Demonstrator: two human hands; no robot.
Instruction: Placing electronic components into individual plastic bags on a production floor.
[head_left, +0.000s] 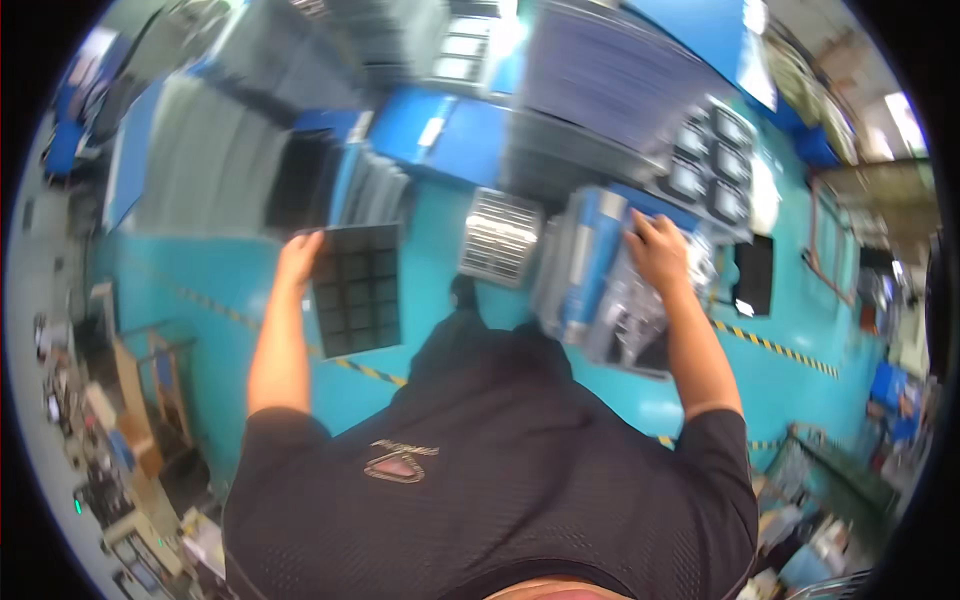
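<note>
My left hand [300,256] is closed on the upper left edge of a dark tray [358,290], which hangs upright and is divided into a grid of square pockets. Out to the right, my right hand [660,252] has its fingers curled at the top of a leaning stack of blue and grey panels [590,260]. Just below that hand is a shiny, clear-looking plastic piece [628,315] with dark patches. Blur hides exactly what the right fingers grip.
A silver slotted tray [500,238] lies between the stacks ahead of my feet. Tall grey stacks [205,160] stand at the left, a purple-grey stack [600,75] at the far right. Black trays with pale squares [705,160] are beside it. Striped tape [775,347] crosses the green floor [215,265].
</note>
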